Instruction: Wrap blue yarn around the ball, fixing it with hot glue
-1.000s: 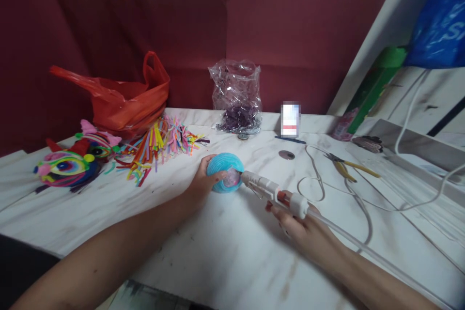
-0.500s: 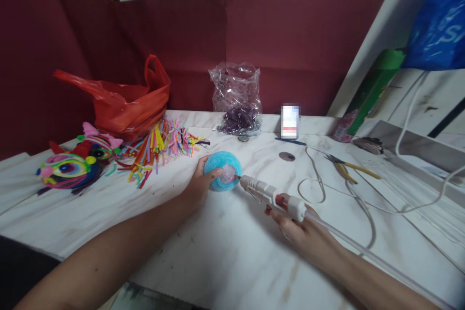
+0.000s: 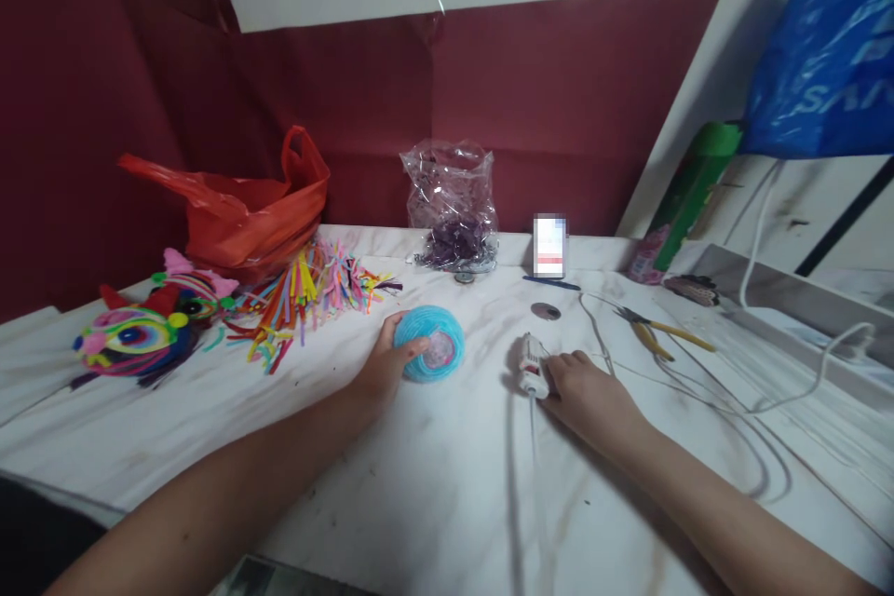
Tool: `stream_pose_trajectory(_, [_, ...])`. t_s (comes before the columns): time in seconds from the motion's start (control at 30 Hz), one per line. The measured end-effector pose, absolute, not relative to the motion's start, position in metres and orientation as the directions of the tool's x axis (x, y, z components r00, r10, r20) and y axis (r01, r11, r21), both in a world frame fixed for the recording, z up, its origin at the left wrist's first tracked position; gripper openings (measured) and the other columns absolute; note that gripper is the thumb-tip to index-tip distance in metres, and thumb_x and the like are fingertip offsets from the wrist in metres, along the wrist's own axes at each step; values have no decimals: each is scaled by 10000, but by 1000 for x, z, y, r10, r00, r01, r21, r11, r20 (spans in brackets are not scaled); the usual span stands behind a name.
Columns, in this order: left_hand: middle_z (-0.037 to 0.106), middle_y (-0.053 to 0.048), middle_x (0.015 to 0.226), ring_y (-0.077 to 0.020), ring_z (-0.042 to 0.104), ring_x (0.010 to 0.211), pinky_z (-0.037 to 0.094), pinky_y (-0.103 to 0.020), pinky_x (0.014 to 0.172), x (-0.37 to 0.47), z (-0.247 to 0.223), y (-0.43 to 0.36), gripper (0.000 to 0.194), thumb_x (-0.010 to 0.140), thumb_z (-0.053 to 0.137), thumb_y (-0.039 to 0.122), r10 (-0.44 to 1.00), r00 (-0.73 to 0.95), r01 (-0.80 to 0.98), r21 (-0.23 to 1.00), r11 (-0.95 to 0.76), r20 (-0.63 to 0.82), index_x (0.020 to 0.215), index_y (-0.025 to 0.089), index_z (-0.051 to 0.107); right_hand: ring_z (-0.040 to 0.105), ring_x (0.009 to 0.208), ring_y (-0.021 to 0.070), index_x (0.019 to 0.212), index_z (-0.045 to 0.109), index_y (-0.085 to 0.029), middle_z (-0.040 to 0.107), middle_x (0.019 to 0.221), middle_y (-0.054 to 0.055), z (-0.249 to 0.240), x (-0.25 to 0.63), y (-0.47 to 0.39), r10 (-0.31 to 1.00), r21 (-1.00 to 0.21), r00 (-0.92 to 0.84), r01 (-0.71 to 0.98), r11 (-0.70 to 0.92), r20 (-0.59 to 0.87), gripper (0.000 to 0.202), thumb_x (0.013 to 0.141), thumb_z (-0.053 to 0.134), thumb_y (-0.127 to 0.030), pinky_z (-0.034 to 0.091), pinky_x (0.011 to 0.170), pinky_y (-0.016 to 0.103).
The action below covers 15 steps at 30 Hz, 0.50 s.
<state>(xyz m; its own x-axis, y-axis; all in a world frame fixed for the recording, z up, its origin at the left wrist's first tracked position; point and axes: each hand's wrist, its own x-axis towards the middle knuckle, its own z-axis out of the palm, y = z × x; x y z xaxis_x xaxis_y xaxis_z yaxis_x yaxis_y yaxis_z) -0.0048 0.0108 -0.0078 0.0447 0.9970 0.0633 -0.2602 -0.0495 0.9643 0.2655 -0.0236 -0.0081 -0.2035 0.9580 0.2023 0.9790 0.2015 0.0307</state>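
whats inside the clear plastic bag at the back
A dark purple clump lies in the lower part of the clear plastic bag; whatever it covers cannot be seen.

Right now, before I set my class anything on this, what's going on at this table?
A person's left hand holds a turquoise ball, its pale pinkish patch showing. The right hand is at a white glue gun, apart from the ball and pointing away from the person; how firmly the fingers grip is hidden. Colourful animal-faced figures lie to the left, with yellow-handled pliers to the right.
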Motion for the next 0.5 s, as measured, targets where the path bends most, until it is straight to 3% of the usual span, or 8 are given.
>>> stream_pose_trajectory(0.1, [614, -15, 925, -194, 598, 823, 477, -313, 732, -4, -7, 10, 621, 596, 741, 305, 996, 47, -242, 968, -66, 80, 1147, 231, 464, 607, 834, 275, 776, 606, -183, 654, 761, 85, -3, 274, -26, 967, 2, -191, 981, 194, 169, 82, 722, 598, -245, 414, 584, 298])
stream_pose_trajectory(0.17, [603, -18, 947, -192, 592, 829, 471, -311, 735, -3, -6, 8, 632, 584, 745, 301, 996, 33, -192, 979, -71, 79, 1147, 234, 467, 613, 797, 260, 775, 620, -195, 658, 760, 79, 5, 276, -29, 937, -37, -228, 969, 246, 263, 84, 735, 612, -268, 438, 608, 312])
stream_pose_trajectory(0.23, [594, -20, 955, -194, 587, 827, 465, -308, 720, 1, -4, 4, 637, 573, 750, 298, 997, 27, -116, 991, -65, 68, 1143, 236, 470, 609, 793, 234, 830, 623, -195, 661, 797, 80, 13, 270, -32, 823, -86, -329, 908, 411, 464, 85, 812, 552, -238, 469, 662, 328])
stream_pose_trajectory(0.33, [589, -19, 935, -204, 581, 828, 459, -314, 717, 5, -2, -1, 645, 555, 756, 298, 995, 51, -38, 996, -79, 81, 1130, 231, 472, 590, 785, 204, 926, 593, -183, 647, 809, 80, 21, 245, -36, 542, -79, -482, 693, 717, 688, 157, 885, 448, -140, 497, 674, 317])
stream_pose_trajectory(0.5, [572, -50, 1026, -238, 565, 942, 449, -350, 812, 8, -3, -3, 665, 531, 772, 310, 982, 81, -46, 985, -167, 170, 1110, 208, 462, 564, 898, 222, 1161, 512, -173, 647, 986, 113, 14, 199, -32, 403, -23, -550, 570, 821, 732, 295, 893, 436, -74, 530, 735, 358])
